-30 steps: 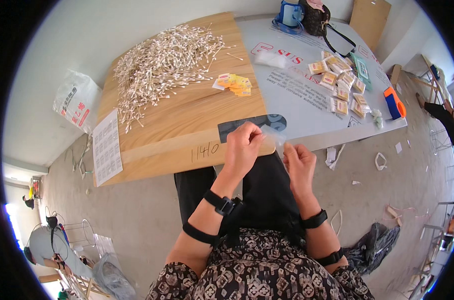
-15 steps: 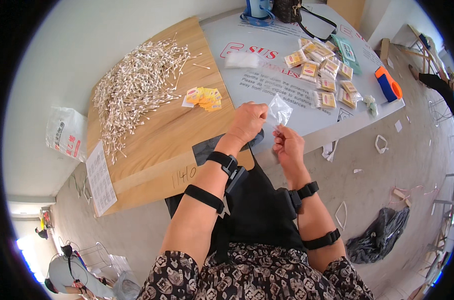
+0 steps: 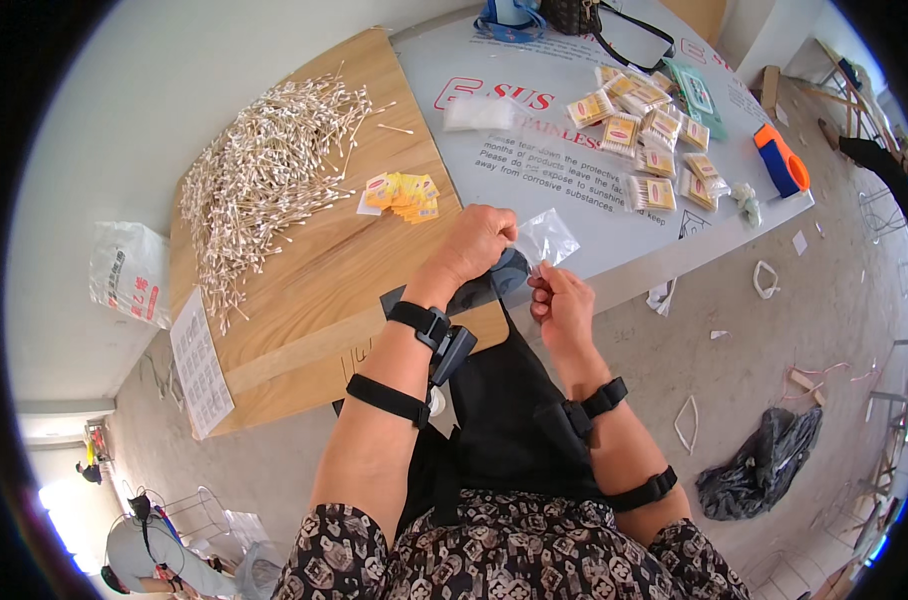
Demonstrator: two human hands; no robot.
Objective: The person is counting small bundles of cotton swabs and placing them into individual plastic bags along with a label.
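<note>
A small clear plastic bag (image 3: 551,238) is stretched between my hands above the table's near edge; nothing shows inside it. My left hand (image 3: 477,242) is closed, its fingertips pinching the bag's left edge. My right hand (image 3: 562,302) pinches the lower edge between thumb and fingers. Left of my left hand lies a small fanned stack of yellow printed cards (image 3: 410,196) on the wooden board (image 3: 324,270). Beyond it spreads a big heap of loose cotton swabs (image 3: 274,165). Filled packs of cotton swabs (image 3: 639,115) are piled to the right, on the grey-filmed tabletop.
A stack of clear bags (image 3: 477,113) lies behind my hands. An orange and blue tape dispenser (image 3: 782,163) stands by the right edge, near a green packet (image 3: 696,98). A dark handbag (image 3: 574,15) is at the back. A black plastic bag (image 3: 759,465) lies on the floor.
Both hands have shifted slightly left with the clear bag. The bag, narrow and upright before, now tilts right and is spread wider.
</note>
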